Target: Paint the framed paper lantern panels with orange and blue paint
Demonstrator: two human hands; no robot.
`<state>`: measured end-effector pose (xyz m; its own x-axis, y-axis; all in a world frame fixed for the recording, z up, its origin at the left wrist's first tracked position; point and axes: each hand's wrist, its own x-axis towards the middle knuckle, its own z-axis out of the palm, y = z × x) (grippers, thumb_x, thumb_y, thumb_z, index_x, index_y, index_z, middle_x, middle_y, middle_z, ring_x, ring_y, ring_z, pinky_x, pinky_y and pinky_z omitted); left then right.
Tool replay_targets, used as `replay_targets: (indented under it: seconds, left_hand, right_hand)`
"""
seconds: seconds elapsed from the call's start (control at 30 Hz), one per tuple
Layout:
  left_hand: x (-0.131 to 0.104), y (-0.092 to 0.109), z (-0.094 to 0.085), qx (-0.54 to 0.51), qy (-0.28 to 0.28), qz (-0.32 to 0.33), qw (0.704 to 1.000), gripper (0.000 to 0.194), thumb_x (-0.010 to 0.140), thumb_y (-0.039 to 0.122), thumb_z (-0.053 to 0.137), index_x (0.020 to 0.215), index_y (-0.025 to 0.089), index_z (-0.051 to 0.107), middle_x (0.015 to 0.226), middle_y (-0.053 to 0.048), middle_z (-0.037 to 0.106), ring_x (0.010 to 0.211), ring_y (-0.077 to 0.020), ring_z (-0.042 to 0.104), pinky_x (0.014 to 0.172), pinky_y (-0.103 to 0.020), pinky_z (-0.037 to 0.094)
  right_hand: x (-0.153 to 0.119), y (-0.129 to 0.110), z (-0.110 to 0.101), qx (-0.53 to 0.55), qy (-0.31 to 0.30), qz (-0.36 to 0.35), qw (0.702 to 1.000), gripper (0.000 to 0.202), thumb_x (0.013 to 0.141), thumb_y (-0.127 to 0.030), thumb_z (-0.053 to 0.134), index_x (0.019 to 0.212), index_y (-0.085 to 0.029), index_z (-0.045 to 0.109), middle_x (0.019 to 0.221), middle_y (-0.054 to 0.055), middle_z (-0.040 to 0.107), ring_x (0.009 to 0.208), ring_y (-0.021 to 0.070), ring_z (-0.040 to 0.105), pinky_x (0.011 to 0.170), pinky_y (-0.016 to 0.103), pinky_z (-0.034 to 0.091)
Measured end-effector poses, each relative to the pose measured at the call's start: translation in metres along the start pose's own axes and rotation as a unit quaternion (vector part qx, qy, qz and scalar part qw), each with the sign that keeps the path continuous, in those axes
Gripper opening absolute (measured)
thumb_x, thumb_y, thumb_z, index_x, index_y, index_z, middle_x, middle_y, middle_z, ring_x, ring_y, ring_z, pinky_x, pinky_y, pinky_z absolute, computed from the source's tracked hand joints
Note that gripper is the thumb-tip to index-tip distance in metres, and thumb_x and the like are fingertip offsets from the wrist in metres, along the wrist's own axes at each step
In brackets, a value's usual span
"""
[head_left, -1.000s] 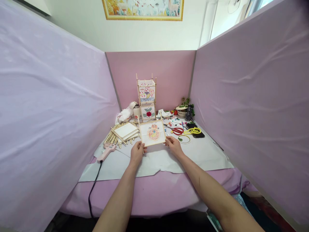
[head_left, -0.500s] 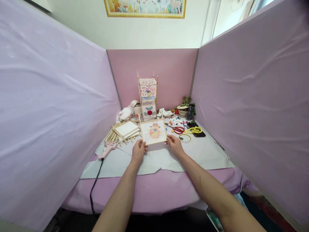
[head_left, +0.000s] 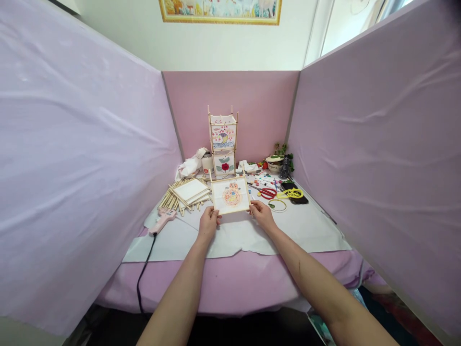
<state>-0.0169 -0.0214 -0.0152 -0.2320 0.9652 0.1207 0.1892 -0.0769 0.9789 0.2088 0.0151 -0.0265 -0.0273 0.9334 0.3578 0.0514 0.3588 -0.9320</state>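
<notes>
A framed white panel with an orange drawing is held up, slightly tilted, above the white sheet. My left hand pinches its lower left corner, and my right hand grips the lower right corner. Thin sticks form the panel's border, and two stick ends poke up past its top edge. Behind it stands a two-level lantern-like tower of sticks and white panels, with a boat picture above and a red rose below.
Left: a stack of blank framed panels on bamboo sticks, and a pink glue gun with a black cord. Right: red scissors, yellow cord, a green-yellow ring, a black phone and a plant bowl.
The whole view has shifted slightly. Both hands still hold the panel in nearly the same place over the table.
</notes>
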Motion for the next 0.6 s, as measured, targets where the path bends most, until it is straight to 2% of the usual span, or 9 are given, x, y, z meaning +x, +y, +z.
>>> replay_targets:
  seconds: [0.33,0.6]
  left_hand:
    - [-0.0017,-0.0023,0.0014,0.015,-0.014,0.024,1.0,0.032,0.094,0.032,0.06,0.121,0.016,0.057,0.118,-0.009,0.062,0.097,-0.0225,0.064,0.082,-0.043,0.056]
    - [-0.0003,-0.0046,0.0013,0.021,-0.011,0.033,0.999,0.032,0.094,0.032,0.06,0.12,0.016,0.058,0.117,-0.009,0.062,0.096,-0.022,0.065,0.08,-0.042,0.056]
  right_hand:
    - [0.0008,-0.0007,-0.0015,-0.021,0.017,-0.018,0.999,0.032,0.079,-0.04,0.057,0.1,-0.017,0.063,0.089,0.007,0.07,0.073,0.0181,0.061,0.063,0.029,0.047]
    - [0.0016,0.0004,-0.0016,-0.026,0.022,-0.027,0.999,0.03,0.079,-0.039,0.058,0.1,-0.019,0.064,0.092,0.007,0.072,0.074,0.0196,0.062,0.064,0.031,0.049]
